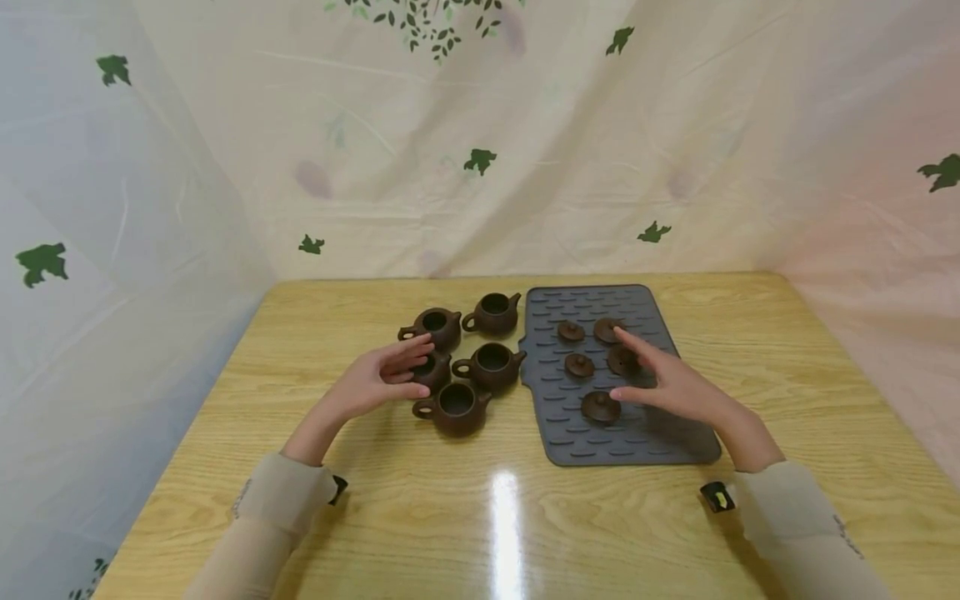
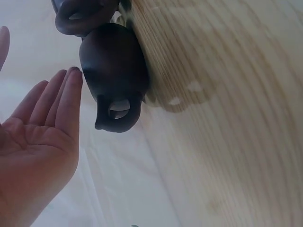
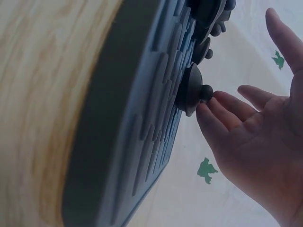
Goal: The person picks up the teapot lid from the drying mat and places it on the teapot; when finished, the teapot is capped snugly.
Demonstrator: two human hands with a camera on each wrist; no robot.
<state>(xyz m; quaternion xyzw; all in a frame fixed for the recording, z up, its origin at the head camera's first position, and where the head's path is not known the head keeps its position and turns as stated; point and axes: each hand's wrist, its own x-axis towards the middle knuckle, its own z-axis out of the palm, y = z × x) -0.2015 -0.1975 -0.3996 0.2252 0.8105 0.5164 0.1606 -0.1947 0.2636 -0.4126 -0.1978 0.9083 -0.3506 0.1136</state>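
Note:
Several small dark brown clay teapots without lids stand grouped left of centre, including a front one (image 1: 457,412) and a back one (image 1: 495,315). My left hand (image 1: 369,385) hovers by the group's left side, fingers extended, partly covering one teapot (image 1: 437,375). In the left wrist view its fingertips are close to a teapot (image 2: 113,66) with a loop handle; contact cannot be told. Several matching knobbed lids lie on a grey mat (image 1: 622,446). Over their right side is my right hand (image 1: 686,390), fingers spread and holding nothing, its thumb near the front lid (image 1: 601,407).
The light wooden table (image 1: 420,508) carries the mat on its right half, beside the teapots. A pale cloth (image 1: 420,208) with green bird prints hangs behind and at both sides. Black straps (image 1: 717,497) sit at the wrists.

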